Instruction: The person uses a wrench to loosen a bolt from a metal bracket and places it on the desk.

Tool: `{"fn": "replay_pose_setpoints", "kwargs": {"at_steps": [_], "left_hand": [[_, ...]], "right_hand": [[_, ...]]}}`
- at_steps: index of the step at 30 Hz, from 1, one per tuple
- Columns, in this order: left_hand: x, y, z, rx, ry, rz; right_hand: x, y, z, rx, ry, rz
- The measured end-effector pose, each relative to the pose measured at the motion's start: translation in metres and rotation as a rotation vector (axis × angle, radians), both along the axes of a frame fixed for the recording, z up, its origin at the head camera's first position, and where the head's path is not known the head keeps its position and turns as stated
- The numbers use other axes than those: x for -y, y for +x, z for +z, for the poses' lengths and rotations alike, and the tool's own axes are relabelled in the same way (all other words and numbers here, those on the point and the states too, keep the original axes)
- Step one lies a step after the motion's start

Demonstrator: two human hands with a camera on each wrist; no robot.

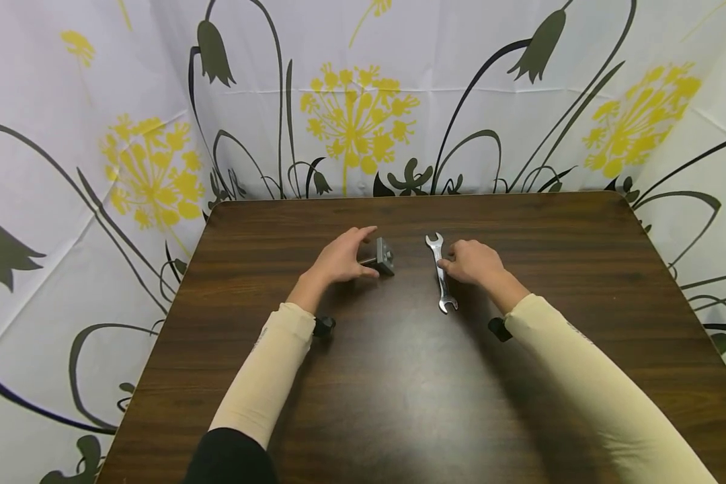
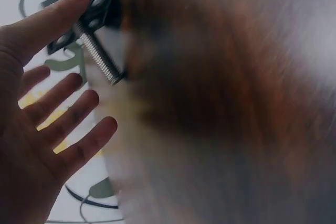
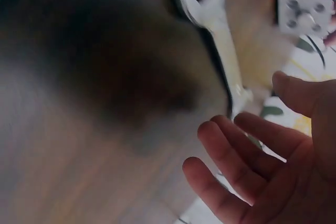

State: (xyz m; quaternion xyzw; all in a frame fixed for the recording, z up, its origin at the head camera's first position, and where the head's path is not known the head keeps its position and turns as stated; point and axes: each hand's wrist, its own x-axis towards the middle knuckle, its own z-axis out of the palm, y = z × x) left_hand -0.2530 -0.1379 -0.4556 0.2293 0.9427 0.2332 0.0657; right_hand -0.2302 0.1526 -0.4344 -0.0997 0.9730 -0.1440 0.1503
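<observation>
A square metal plate (image 1: 384, 257) with nuts on its face stands on edge on the table, a threaded bolt (image 2: 100, 59) sticking out of its back. My left hand (image 1: 339, 259) is spread around the bolt side, thumb and fingers apart. In the left wrist view the thumb overlaps the plate; whether it touches, I cannot tell. To the right lies a silver double open-ended wrench (image 1: 441, 272), its length running away from me. Beside its middle is my right hand (image 1: 474, 262), with fingers loosely bent and not closed around it in the right wrist view (image 3: 226, 45).
The dark wood-grain table (image 1: 399, 396) reaches back to a white curtain (image 1: 448, 40) printed with yellow flowers and grey-green stems. Dark wrist cameras (image 1: 324, 327) sit on the wrists, over cream sleeves (image 1: 272, 363).
</observation>
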Motion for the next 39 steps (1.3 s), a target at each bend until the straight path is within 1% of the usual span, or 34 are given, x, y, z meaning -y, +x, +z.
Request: {"fn": "replay_pose_setpoints", "kwargs": {"at_steps": [2,5,9,11,14,19,24,29,33,36,39], "left_hand": [[-0.005,0.001,-0.005,0.01,-0.013,0.024],[-0.012,0.003,-0.011,0.014,-0.024,0.062],[-0.02,0.004,-0.014,0.003,-0.031,0.108],[-0.023,0.005,-0.015,-0.006,-0.04,0.128],[-0.026,0.007,-0.015,-0.013,-0.041,0.152],[-0.03,0.01,-0.014,-0.005,-0.022,0.187],[-0.031,0.013,-0.014,-0.011,-0.015,0.208],[-0.028,0.017,-0.016,-0.043,0.021,0.223],[-0.025,0.02,-0.017,-0.07,0.096,0.25],[-0.023,0.023,-0.017,-0.107,0.168,0.26],[-0.021,0.027,-0.013,-0.147,0.249,0.263]], "right_hand": [[0.003,0.002,-0.007,-0.013,-0.008,-0.013],[0.006,0.003,-0.017,-0.069,-0.007,-0.042],[0.011,0.005,-0.029,-0.159,0.026,-0.074],[0.013,0.005,-0.033,-0.188,0.041,-0.079],[0.016,0.005,-0.037,-0.225,0.053,-0.079],[0.02,0.006,-0.038,-0.247,0.04,-0.099],[0.022,0.007,-0.037,-0.234,0.029,-0.092],[0.023,0.007,-0.034,-0.18,0.033,-0.075],[0.02,0.007,-0.031,-0.123,0.026,-0.052],[0.017,0.006,-0.029,-0.069,-0.036,-0.05],[0.013,0.006,-0.028,-0.018,-0.102,-0.043]]}}
